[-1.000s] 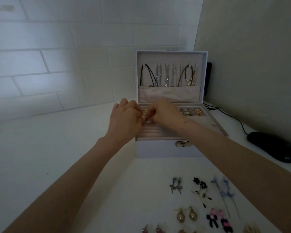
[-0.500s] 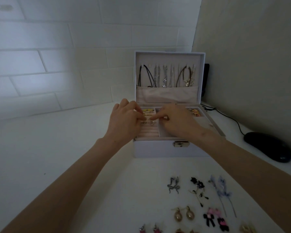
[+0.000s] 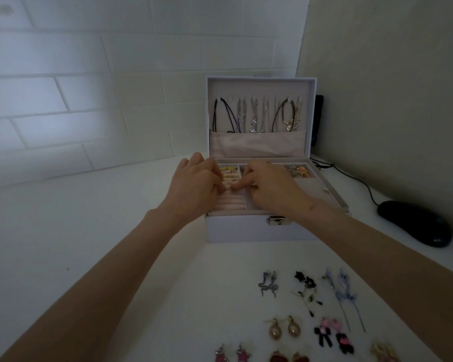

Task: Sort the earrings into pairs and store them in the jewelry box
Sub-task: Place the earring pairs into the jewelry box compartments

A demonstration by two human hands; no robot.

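Observation:
The white jewelry box stands open on the table, its lid upright with necklaces hanging inside. Both my hands reach into the left of its tray, over the pink ring rolls. My left hand has its fingers curled, and my right hand points its index finger left. Their fingertips meet on a small earring that barely shows. Earring pairs lie on the table in front: grey snakes, black flowers, long lilac ones, pearls, pink-and-black bows.
Yellow and gold pieces fill the tray's back-left cells, and more jewelry sits at the back right. A black mouse with its cable lies right of the box. Tiled wall behind, plain wall at right. More earring pairs lie at the bottom edge.
Both hands have dropped from above the tray's back cells onto the ring rolls. The right hand has spread lower over the tray, its index fingertip pressed against the left hand's fingertips.

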